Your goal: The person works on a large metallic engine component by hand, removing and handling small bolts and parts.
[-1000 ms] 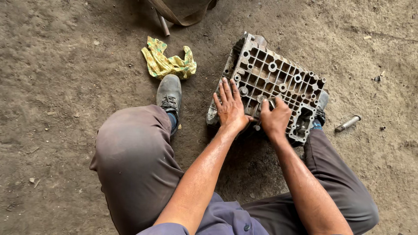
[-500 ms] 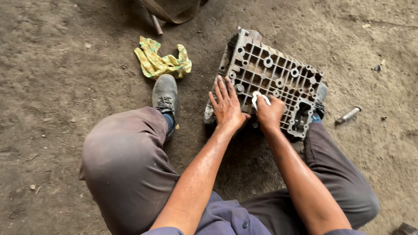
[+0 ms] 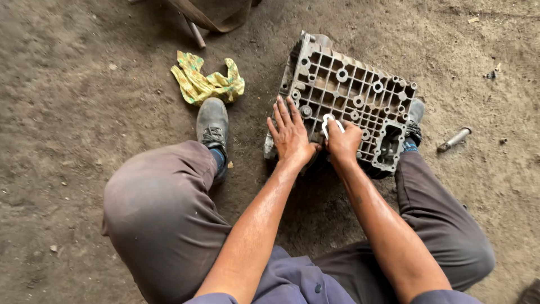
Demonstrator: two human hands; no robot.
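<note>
in the head view, the only one i have, i look down on a person who sits on a dirt floor with a grey metal casting between the feet. the casting is a flat ribbed plate with many small cells and round bosses; it leans with its near edge by the person's legs and its far edge raised a little. the left hand lies flat on the near left part of the casting, fingers spread and straight, so it grips nothing, it only presses. the right hand is just beside it on the casting, closed around a small white piece that shows above the knuckles; what this piece is i cannot tell. i judge the casting to be heavy and stiff, with hard edges and maybe an oily surface, so it is better to take it by the outer rim or the thick ribs with both hands. left of the casting is a grey shoe, and behind the shoe a yellow-green rag, soft and crumpled. right of the casting, well apart, a short metal pin lies on the floor. a second shoe touches the right edge of the casting.
</note>
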